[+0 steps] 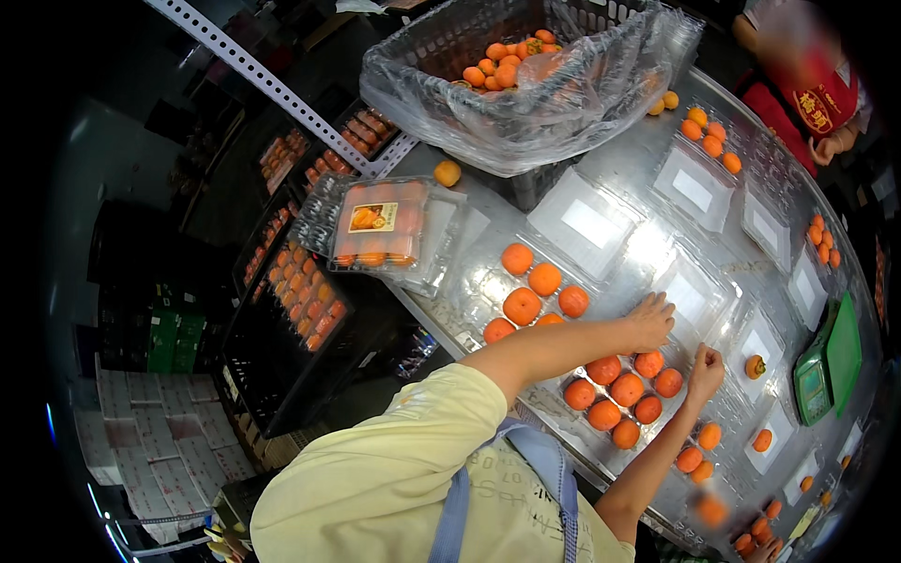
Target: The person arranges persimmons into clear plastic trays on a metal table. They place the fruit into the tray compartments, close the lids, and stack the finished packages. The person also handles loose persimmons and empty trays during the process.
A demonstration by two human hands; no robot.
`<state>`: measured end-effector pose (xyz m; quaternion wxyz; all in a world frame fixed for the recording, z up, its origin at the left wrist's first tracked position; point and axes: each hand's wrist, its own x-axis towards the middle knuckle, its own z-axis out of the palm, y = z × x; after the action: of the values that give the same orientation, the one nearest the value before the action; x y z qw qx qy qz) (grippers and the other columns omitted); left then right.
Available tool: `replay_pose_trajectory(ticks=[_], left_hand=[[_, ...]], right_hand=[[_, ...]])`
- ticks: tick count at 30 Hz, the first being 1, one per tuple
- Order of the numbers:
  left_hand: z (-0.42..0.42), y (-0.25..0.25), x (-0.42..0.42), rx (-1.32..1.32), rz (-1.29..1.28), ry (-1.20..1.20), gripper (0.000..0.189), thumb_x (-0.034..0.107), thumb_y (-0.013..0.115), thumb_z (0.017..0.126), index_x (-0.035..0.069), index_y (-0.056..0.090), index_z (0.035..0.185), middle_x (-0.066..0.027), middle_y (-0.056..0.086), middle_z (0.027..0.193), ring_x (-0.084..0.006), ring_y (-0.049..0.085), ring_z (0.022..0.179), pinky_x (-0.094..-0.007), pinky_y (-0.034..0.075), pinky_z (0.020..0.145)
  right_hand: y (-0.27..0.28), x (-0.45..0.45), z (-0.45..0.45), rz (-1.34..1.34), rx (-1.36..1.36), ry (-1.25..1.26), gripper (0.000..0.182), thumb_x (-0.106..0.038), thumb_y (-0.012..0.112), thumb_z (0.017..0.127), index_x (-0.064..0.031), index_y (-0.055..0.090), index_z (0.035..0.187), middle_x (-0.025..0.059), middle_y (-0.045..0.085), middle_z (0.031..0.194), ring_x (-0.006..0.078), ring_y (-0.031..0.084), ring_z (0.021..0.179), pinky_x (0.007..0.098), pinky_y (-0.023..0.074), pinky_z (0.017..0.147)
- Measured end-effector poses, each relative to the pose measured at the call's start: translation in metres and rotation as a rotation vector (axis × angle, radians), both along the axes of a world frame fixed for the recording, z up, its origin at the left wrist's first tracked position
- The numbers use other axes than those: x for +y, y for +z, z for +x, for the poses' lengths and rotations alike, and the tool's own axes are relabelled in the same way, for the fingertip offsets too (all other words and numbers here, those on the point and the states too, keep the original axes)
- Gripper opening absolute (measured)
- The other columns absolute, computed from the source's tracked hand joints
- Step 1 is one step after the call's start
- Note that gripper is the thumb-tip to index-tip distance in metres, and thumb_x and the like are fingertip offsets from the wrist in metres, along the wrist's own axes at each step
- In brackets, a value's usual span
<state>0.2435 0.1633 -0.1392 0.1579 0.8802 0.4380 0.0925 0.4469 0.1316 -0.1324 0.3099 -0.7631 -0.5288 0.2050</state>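
Clear plastic clamshell tray [590, 378] with several orange persimmons [626, 389] in rows lies before me on the metal table. Its raised-edge clear lid [693, 295] is folded back, flat, with a white pad inside. My left hand [649, 324] reaches across the persimmons, its fingers spread at the lid's near edge. At the lid's right corner, my right hand [706, 369] has its fingers curled together; whether it pinches the thin plastic cannot be made out. Left of these, a second open tray [464, 310] holds more persimmons [522, 306], partly hidden by my left forearm.
A plastic-lined crate [422, 84] of persimmons stands at the back. Left are a closed, labelled pack [380, 225] and a black crate [281, 380] with packs. A green scale [813, 387] sits right. Another person [802, 91] stands across the metal table [633, 151].
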Motion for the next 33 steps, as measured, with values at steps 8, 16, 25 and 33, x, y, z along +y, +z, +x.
replay_pose_trajectory(ticks=[8,16,25,33], left_hand=[[0.000,0.027,0.000,0.191,0.048,-0.146,0.039,0.038,0.052,0.087,0.003,0.068,0.097,-0.0189,0.053,0.123,-0.0375,0.041,0.123,-0.0508,0.028,0.105],[-0.010,0.024,-0.007,0.107,-0.052,0.050,0.050,0.037,0.052,0.089,-0.001,0.049,0.122,-0.0209,0.041,0.138,-0.0436,0.036,0.127,-0.0513,0.030,0.104],[-0.012,0.031,-0.007,0.126,-0.055,0.034,0.048,0.035,0.054,0.088,0.000,0.050,0.119,-0.0215,0.043,0.134,-0.0438,0.040,0.123,-0.0505,0.033,0.101],[-0.022,0.041,-0.002,-0.070,0.023,0.036,0.028,0.027,0.060,0.084,0.000,0.061,0.088,-0.0160,0.056,0.098,-0.0336,0.053,0.099,-0.0435,0.043,0.088]], right_hand=[[0.008,-0.008,-0.007,0.030,-0.152,-0.053,0.030,-0.033,0.064,0.080,-0.0041,0.066,0.087,0.0125,0.067,0.079,0.0288,0.063,0.072,0.0387,0.0482,0.068],[0.031,-0.001,-0.027,-0.126,-0.236,-0.113,0.029,-0.037,0.062,0.079,-0.0096,0.067,0.087,0.0091,0.068,0.079,0.0302,0.065,0.077,0.0408,0.0492,0.068],[0.033,-0.002,-0.025,-0.094,-0.196,-0.135,0.021,-0.028,0.064,0.078,-0.0079,0.064,0.084,0.0084,0.068,0.079,0.0299,0.064,0.074,0.0412,0.0486,0.067],[0.021,0.003,-0.027,-0.001,-0.009,-0.063,0.016,-0.017,0.061,0.079,-0.0037,0.060,0.086,0.0133,0.066,0.080,0.0295,0.063,0.068,0.0398,0.0484,0.063]])
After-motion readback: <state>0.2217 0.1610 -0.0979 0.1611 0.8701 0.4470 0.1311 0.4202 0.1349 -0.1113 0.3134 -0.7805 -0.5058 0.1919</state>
